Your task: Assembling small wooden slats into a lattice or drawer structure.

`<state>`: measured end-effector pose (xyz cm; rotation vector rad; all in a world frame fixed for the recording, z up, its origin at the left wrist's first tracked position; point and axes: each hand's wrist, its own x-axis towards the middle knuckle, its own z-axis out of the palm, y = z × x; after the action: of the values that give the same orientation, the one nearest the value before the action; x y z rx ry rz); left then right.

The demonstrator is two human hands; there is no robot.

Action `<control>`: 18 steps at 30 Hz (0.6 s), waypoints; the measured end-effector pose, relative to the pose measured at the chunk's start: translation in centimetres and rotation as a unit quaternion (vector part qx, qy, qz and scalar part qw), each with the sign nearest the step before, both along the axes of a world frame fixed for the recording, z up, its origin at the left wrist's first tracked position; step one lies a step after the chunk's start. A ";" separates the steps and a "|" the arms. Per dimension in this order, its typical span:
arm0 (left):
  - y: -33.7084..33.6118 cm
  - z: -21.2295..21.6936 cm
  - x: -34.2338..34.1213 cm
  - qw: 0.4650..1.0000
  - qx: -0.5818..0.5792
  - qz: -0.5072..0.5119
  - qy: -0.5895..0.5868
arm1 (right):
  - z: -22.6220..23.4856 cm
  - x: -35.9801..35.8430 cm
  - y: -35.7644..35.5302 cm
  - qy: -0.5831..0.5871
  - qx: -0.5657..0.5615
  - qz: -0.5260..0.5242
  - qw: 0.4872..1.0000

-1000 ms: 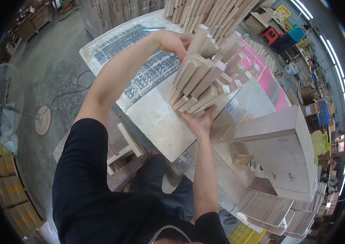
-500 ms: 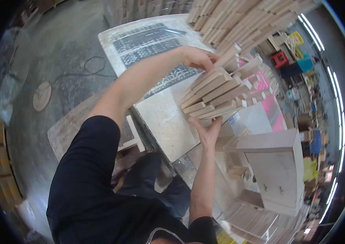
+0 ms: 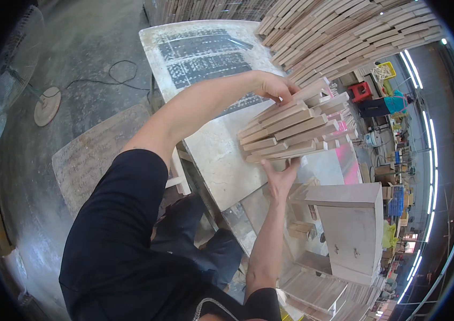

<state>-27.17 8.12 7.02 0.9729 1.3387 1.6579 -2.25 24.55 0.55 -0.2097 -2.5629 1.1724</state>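
A bundle of pale wooden strips point(image 3: 285, 128) stands over the worktable point(image 3: 219, 166), its strips side by side with uneven ends. My left hand point(image 3: 276, 87) grips the bundle's far side, its fingers curled over the outer strips. Against the near side is my right hand point(image 3: 282, 179), thumb and fingers spread around the lower strips; some fingertips are hidden by the wood. The bundle sits between my two hands and leans slightly to the right.
Tall stacks of wooden strips point(image 3: 344, 40) rise beyond the table. To the right are a bright pink surface point(image 3: 350, 166) and a pale box-shaped cabinet point(image 3: 355, 241). A person in a teal top point(image 3: 395, 104) is farther off. A fan base point(image 3: 47, 107) and cable are on the floor.
My view has shifted, showing more of the stacks at the back. Both hands stay on the bundle, which appears slightly farther right, its strips looking more closely gathered.
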 end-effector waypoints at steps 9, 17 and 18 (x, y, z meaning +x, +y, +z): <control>-0.9 0.0 1.5 0.972 0.175 0.124 -0.093 | 2.6 -5.4 -0.1 0.274 -0.068 -0.055 0.958; 4.0 -1.9 6.2 0.936 0.149 0.312 0.064 | 0.1 -5.9 -0.6 0.374 -0.055 -0.076 0.923; 3.7 -2.1 5.8 0.934 0.130 0.325 0.069 | -0.1 -6.2 -0.8 0.379 -0.056 -0.072 0.921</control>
<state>-21.35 11.84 4.94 0.8493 1.6843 2.3462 -8.42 23.78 0.44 0.0351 -1.7753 1.0681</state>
